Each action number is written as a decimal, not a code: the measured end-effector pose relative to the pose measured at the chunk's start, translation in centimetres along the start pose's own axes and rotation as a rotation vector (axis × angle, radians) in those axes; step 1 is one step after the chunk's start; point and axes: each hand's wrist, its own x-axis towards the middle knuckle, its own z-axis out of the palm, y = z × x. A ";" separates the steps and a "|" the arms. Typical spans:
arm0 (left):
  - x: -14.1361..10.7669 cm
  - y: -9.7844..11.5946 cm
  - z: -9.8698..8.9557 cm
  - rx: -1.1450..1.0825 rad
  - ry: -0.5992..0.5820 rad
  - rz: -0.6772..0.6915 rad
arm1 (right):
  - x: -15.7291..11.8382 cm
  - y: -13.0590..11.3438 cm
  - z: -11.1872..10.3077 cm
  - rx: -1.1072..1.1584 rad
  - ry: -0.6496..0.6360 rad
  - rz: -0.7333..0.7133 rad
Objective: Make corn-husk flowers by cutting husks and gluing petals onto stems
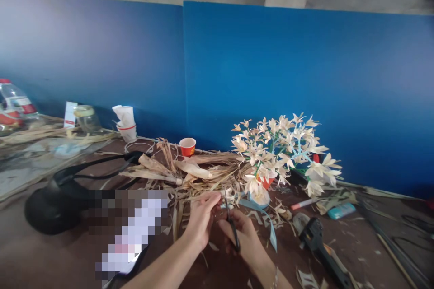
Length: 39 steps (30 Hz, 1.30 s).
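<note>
My left hand (203, 216) is closed, its thumb and fingers pinched together at a pale piece of husk (232, 195) in the middle of the table. Just to its right, my right hand (242, 235) is wrapped round dark-handled scissors (232, 223), whose blades point up beside the husk and my left fingertips. Whether the blades touch the husk is too small to tell. Behind my hands stands a bunch of cream husk flowers (281, 144) with green stems in a red cup (266, 181). Dry husks (193, 169) are piled behind my left hand.
A red paper cup (187, 146) stands by the blue partition (271, 63). On the left are a black strapped object (50, 207), a blurred-out phone, cups, a jar and bottles. A glue gun (322, 248) and a turquoise packet (341, 211) lie right.
</note>
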 end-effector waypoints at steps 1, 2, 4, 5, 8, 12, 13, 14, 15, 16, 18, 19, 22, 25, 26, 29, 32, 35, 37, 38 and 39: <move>-0.1 0.0 0.1 -0.011 -0.004 -0.015 | 0.0 0.1 0.0 0.020 -0.008 -0.006; -0.1 0.0 0.1 -0.022 -0.008 -0.031 | 0.0 0.1 0.0 0.035 -0.012 -0.014; -0.2 0.1 0.2 -0.034 -0.015 -0.054 | 0.0 0.1 0.0 0.047 -0.012 -0.042; -0.2 0.1 0.2 -0.034 -0.020 -0.055 | 0.0 0.1 0.0 0.043 -0.009 -0.063; -0.1 0.1 0.1 -0.011 -0.030 -0.029 | 0.0 0.2 0.0 0.016 0.011 -0.117; 0.1 0.2 -0.1 0.029 -0.019 -0.009 | 0.2 0.2 -0.2 0.000 0.028 -0.096; 0.2 0.2 -0.2 0.044 -0.016 -0.006 | 0.2 0.1 -0.2 0.011 0.030 -0.092; 0.2 0.2 -0.3 0.065 -0.019 0.000 | 0.2 0.0 -0.3 0.024 0.037 -0.103; 0.3 0.3 -0.5 0.096 -0.035 0.008 | 0.1 -0.2 -0.4 0.034 0.055 -0.126; 0.4 0.3 -0.7 0.141 -0.070 0.014 | 0.0 -0.3 -0.5 0.038 0.079 -0.156; 0.6 0.4 -1.0 0.265 -0.175 0.017 | -0.2 -0.5 -0.7 0.028 0.125 -0.210; 0.6 0.4 -1.2 0.338 -0.234 0.011 | -0.3 -0.5 -0.9 0.022 0.141 -0.217; 0.6 0.6 -1.3 0.525 -0.361 0.005 | -0.4 0.0 -1.3 0.002 0.152 -0.172; 0.5 1.0 -1.2 0.605 -0.438 0.009 | -0.4 0.5 -1.7 -0.027 0.141 -0.135; 0.5 1.1 -1.2 0.623 -0.451 0.001 | -0.3 0.5 -1.7 -0.032 0.138 -0.133; 0.4 1.5 -1.1 0.650 -0.421 -0.052 | -0.3 0.4 -1.7 -0.007 0.138 -0.134; 0.3 1.6 -1.1 0.572 -0.404 -0.115 | -0.3 0.1 -1.7 0.043 0.127 -0.132; 0.1 1.4 -0.9 0.480 -0.425 -0.149 | -0.3 0.2 -1.7 0.045 0.128 -0.141; 0.1 1.3 -0.8 0.484 -0.409 -0.122 | -0.2 0.3 -1.8 0.035 0.121 -0.146; 0.1 1.3 -0.7 0.507 -0.394 -0.098 | -0.2 0.4 -1.9 0.032 0.113 -0.145; 0.1 1.3 -0.7 0.534 -0.375 -0.070 | -0.2 0.4 -1.9 0.030 0.103 -0.143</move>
